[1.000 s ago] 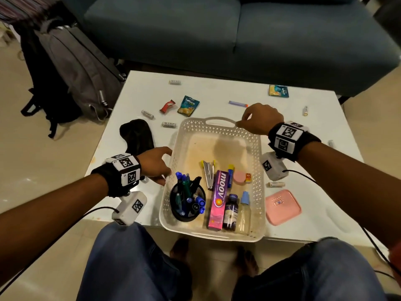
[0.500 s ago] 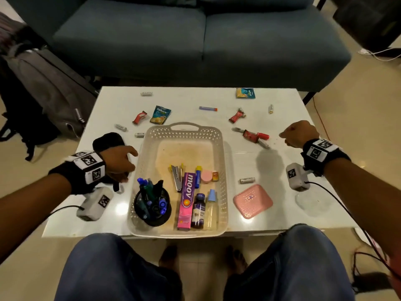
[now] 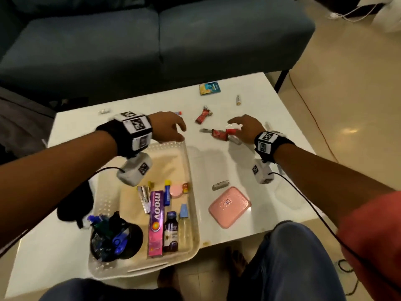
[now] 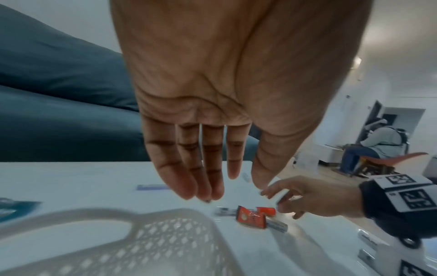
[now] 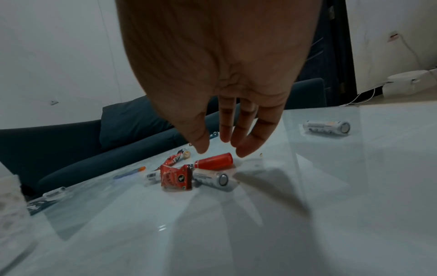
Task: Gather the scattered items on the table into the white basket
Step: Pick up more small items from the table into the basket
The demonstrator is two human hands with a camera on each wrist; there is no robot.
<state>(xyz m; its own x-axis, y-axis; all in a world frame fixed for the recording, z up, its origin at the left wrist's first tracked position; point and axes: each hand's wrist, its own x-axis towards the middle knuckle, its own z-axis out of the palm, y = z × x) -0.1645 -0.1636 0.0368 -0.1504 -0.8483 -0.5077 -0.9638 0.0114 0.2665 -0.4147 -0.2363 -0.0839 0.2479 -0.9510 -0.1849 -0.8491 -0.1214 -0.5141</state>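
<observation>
The white basket (image 3: 193,203) sits at the table's near left and holds a pen cup, a toothpaste box, small bottles and a stapler. My left hand (image 3: 179,131) hovers over its far rim with straight fingers (image 4: 208,183) and holds nothing. My right hand (image 3: 235,127) is spread just above a small pile: a red wrapper (image 5: 176,177), a red tube (image 5: 214,161) and a battery (image 5: 212,178). Its fingertips (image 5: 246,147) are close to the tube without touching it. Another red wrapper (image 3: 202,117), a pink case (image 3: 230,206) and a loose battery (image 3: 220,185) lie on the table.
A blue-yellow sachet (image 3: 210,88), a battery (image 3: 238,100) and a pen tip (image 3: 179,112) lie toward the far edge. A black cloth (image 3: 73,207) lies left of the basket. A dark blue sofa (image 3: 152,40) stands behind the table. A seated person (image 4: 378,145) is far off.
My left hand swung from the basket's left side to above its far rim. My right hand moved left to the red wrapper pile and spread its fingers.
</observation>
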